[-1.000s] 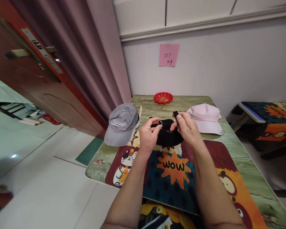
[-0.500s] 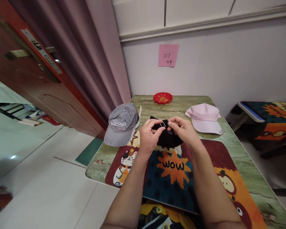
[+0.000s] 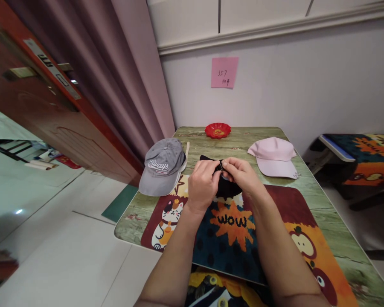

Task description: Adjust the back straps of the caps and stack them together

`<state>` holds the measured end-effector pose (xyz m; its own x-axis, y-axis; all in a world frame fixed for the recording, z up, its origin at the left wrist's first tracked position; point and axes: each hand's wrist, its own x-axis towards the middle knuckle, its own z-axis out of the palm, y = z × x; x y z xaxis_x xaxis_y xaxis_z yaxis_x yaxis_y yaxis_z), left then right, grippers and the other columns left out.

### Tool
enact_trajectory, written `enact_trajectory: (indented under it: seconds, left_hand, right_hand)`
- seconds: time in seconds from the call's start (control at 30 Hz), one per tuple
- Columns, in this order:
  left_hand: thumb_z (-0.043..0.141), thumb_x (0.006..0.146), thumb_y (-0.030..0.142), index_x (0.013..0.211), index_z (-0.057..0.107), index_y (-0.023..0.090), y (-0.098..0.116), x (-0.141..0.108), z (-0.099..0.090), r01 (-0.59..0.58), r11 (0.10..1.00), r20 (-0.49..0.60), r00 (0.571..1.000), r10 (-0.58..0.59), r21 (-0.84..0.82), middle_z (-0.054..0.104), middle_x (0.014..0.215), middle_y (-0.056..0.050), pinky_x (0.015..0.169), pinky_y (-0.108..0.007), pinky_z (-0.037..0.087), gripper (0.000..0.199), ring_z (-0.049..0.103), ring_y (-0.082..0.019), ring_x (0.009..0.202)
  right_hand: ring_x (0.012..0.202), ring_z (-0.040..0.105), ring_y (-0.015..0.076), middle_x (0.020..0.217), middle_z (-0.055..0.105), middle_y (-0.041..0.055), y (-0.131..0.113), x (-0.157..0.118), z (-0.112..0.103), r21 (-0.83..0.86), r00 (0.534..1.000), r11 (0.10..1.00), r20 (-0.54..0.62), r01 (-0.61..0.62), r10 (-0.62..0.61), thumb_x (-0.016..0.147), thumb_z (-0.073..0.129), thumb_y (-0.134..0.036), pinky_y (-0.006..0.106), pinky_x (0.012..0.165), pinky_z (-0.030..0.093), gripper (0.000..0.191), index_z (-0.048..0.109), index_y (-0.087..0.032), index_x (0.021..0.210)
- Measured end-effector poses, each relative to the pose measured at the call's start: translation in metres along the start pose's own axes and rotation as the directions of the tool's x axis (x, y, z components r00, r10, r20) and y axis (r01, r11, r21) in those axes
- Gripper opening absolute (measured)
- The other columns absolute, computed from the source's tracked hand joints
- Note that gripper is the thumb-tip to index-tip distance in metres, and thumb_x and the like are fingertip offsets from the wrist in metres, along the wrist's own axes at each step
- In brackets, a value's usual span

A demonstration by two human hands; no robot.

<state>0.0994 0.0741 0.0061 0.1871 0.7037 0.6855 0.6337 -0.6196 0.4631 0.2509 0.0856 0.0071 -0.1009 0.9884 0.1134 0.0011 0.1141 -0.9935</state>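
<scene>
A black cap (image 3: 228,188) is at the middle of the table, over the top of the patterned mat (image 3: 230,256). My left hand (image 3: 203,183) pinches the cap's strap near its small metal buckle (image 3: 219,166). My right hand (image 3: 241,175) grips the strap from the other side, thumb and finger close to the buckle. Both hands partly cover the cap. On the left lies a grey cap (image 3: 162,164) with white lettering. A pale pink cap (image 3: 273,155) rests on the right.
A red scalloped dish (image 3: 217,130) sits at the back of the green wood-patterned table (image 3: 333,209). Behind it a pink note (image 3: 224,72) is stuck to the wall. A brown door (image 3: 67,111) and a curtain stand at the left, and another table (image 3: 365,149) at the right.
My left hand has turned, its fingers curling more over the strap and hiding part of the buckle. My right hand has shifted slightly left. The view has moved a little.
</scene>
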Motion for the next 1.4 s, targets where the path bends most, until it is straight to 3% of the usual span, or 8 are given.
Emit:
enact_trajectory:
  seconds: [0.1,0.23,0.33,0.47,0.7,0.83,1.03,1.4]
  left_hand:
    - [0.064,0.088,0.012,0.106,0.071,0.021,0.0005,-0.0008,0.0007,0.036,0.999,-0.016,0.999,-0.036,-0.005,0.076,0.103,-0.008,0.091,-0.038,0.056,0.021,0.068,-0.023,0.1]
    - [0.068,0.085,0.017,0.106,0.073,0.021,-0.0054,-0.0024,0.0044,0.236,0.945,-0.029,0.968,-0.249,-0.226,0.075,0.101,-0.006,0.068,-0.026,0.059,0.022,0.071,-0.019,0.089]
    - [0.071,0.084,0.021,0.107,0.074,0.02,-0.0084,-0.0029,0.0066,0.335,0.865,0.016,0.935,-0.355,-0.374,0.075,0.099,-0.006,0.066,-0.023,0.059,0.023,0.072,-0.017,0.084]
    - [0.072,0.082,0.022,0.107,0.075,0.018,-0.0084,-0.0027,0.0082,0.356,0.816,0.064,0.927,-0.369,-0.456,0.076,0.101,-0.007,0.075,-0.025,0.061,0.025,0.074,-0.017,0.088]
    - [0.073,0.08,0.023,0.106,0.075,0.017,-0.0071,-0.0014,0.0077,0.407,0.737,0.115,0.903,-0.415,-0.539,0.078,0.1,-0.007,0.076,-0.024,0.061,0.027,0.075,-0.018,0.088]
    - [0.074,0.079,0.023,0.106,0.075,0.016,-0.0058,-0.0007,0.0058,0.409,0.728,0.122,0.902,-0.414,-0.55,0.078,0.1,-0.008,0.077,-0.025,0.061,0.028,0.075,-0.019,0.089]
    - [0.074,0.079,0.024,0.106,0.075,0.017,-0.004,-0.0007,0.0047,0.421,0.707,0.135,0.895,-0.425,-0.567,0.078,0.1,-0.008,0.075,-0.025,0.061,0.028,0.075,-0.018,0.086]
    - [0.073,0.08,0.023,0.106,0.075,0.017,-0.0051,0.0001,0.0043,0.405,0.736,0.136,0.907,-0.399,-0.542,0.078,0.104,-0.008,0.08,-0.027,0.061,0.026,0.075,-0.019,0.092]
  right_hand:
    - [0.052,0.043,0.0103,0.062,0.055,-0.0023,-0.0015,-0.0012,0.0006,0.006,1.0,1.0,0.005,0.009,-0.009,0.083,0.066,-0.052,0.025,0.051,0.034,0.033,0.063,-0.019,0.078]
    - [0.05,0.04,0.0099,0.06,0.053,-0.0029,-0.0025,-0.0013,-0.001,0.039,1.0,0.999,-0.014,0.009,-0.008,0.082,0.067,-0.054,0.025,0.049,0.031,0.035,0.059,-0.02,0.074]
    - [0.048,0.036,0.0095,0.057,0.049,-0.0035,-0.0029,-0.001,-0.0015,0.05,0.999,0.999,-0.033,0.0,0.002,0.082,0.066,-0.053,0.026,0.049,0.029,0.038,0.054,-0.021,0.066]
    - [0.048,0.034,0.0093,0.054,0.045,-0.0035,-0.0037,-0.0006,-0.0004,0.053,0.999,0.998,-0.027,-0.025,0.027,0.082,0.066,-0.051,0.026,0.048,0.028,0.041,0.051,-0.021,0.059]
    - [0.047,0.035,0.0077,0.053,0.045,-0.0043,-0.0039,-0.0007,0.0013,0.096,0.999,0.994,-0.019,-0.044,0.046,0.082,0.064,-0.047,0.024,0.047,0.025,0.038,0.05,-0.02,0.059]
    - [0.046,0.035,0.0074,0.053,0.046,-0.0049,-0.0035,-0.0007,0.0007,0.096,0.998,0.994,-0.001,-0.06,0.061,0.081,0.064,-0.045,0.024,0.047,0.023,0.034,0.052,-0.02,0.062]
    - [0.045,0.032,0.0065,0.054,0.045,-0.0058,-0.0058,-0.0007,-0.0031,0.142,0.995,0.989,-0.083,-0.05,0.062,0.08,0.066,-0.044,0.024,0.047,0.022,0.034,0.05,-0.02,0.062]
    - [0.046,0.034,0.0071,0.053,0.046,-0.0055,-0.0036,-0.001,0.0004,0.075,0.999,0.996,0.002,-0.053,0.053,0.082,0.065,-0.047,0.025,0.047,0.022,0.034,0.054,-0.019,0.066]
